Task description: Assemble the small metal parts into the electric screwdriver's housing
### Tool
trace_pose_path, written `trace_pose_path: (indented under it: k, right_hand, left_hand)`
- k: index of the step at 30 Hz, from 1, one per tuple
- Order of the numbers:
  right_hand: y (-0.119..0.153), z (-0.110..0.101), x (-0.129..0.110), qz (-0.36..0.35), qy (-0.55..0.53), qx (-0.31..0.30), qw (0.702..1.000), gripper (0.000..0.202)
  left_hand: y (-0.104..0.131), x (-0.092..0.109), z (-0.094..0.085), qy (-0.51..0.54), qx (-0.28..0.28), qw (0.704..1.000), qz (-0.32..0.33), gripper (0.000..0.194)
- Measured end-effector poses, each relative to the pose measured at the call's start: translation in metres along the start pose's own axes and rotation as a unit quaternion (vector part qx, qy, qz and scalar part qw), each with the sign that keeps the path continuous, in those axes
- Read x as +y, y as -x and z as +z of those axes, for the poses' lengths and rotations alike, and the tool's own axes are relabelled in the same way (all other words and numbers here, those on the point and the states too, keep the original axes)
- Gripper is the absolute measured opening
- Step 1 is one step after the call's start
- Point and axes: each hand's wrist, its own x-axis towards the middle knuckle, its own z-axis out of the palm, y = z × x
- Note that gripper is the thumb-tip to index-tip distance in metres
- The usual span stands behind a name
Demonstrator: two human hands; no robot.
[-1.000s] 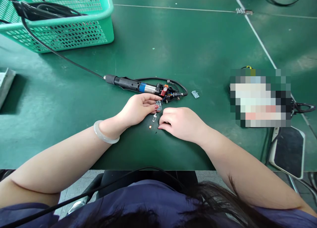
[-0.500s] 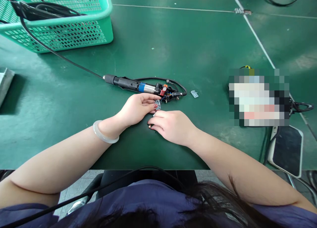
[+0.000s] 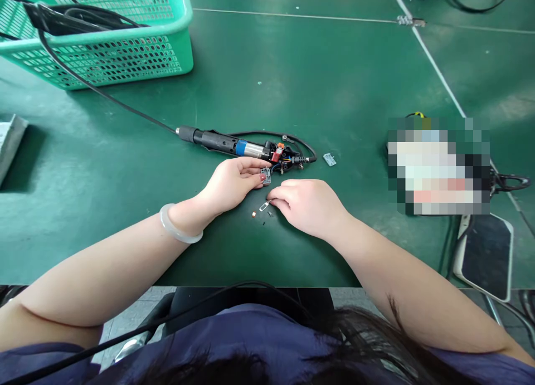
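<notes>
- Right hand [image 3: 309, 206], center of frame: its grip pinches the upper-right end of a metal clip [image 3: 264, 206], the loop pointing lower left — long axis diagonal.
- Left hand [image 3: 234, 184]: thumb and fingers pinch a gray plastic piece [image 3: 265, 176], just above and beside the clip.
- Since half a second ago, the right hand has drawn back rightward, baring the clip and an orange piece [image 3: 253, 214] left of it.
- A black tool [image 3: 215, 141] lies just above the left hand, running left to right.
- Open tabletop [image 3: 292, 95] stretches above the tool; its front edge runs below the hands — green basket [image 3: 179, 25] upper left.
</notes>
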Motion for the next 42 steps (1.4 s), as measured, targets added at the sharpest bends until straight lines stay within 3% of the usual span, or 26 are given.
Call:
trace_pose_path:
  k: [8, 14, 19, 23, 31, 37, 42]
  right_hand:
    - [-0.001, -0.001, 0.003, 0.006, -0.014, 0.001, 1.000, 0.020]
    - [-0.003, -0.006, 0.009, 0.018, -0.088, 0.101, 0.991, 0.019]
    - [-0.008, -0.002, 0.014, 0.032, -0.066, 0.148, 0.986, 0.021]
    - [-0.012, 0.001, 0.015, 0.022, 0.003, 0.152, 0.988, 0.027]
    - [-0.022, -0.001, 0.026, -0.069, 0.065, 0.122, 0.988, 0.040]
    - [-0.023, -0.001, 0.028, -0.068, 0.020, 0.129, 0.989, 0.032]
    - [-0.020, -0.003, 0.022, -0.016, -0.068, 0.114, 0.991, 0.019]
  left_hand:
    - [-0.001, -0.002, 0.000, 0.020, -0.012, 1.000, -0.011, 0.031]
    - [0.001, -0.001, 0.001, 0.031, -0.025, 0.999, -0.013, 0.032]
    - [0.001, 0.000, 0.001, 0.024, -0.038, 0.999, -0.009, 0.028]
    - [0.000, -0.002, 0.001, 0.009, -0.049, 0.999, 0.004, 0.028]
    - [0.000, -0.003, 0.000, 0.011, -0.054, 0.998, 0.006, 0.029]
    - [0.000, -0.004, 0.000, 0.013, -0.049, 0.999, 0.011, 0.029]
    - [0.000, -0.005, -0.001, -0.005, -0.045, 0.999, 0.017, 0.029]
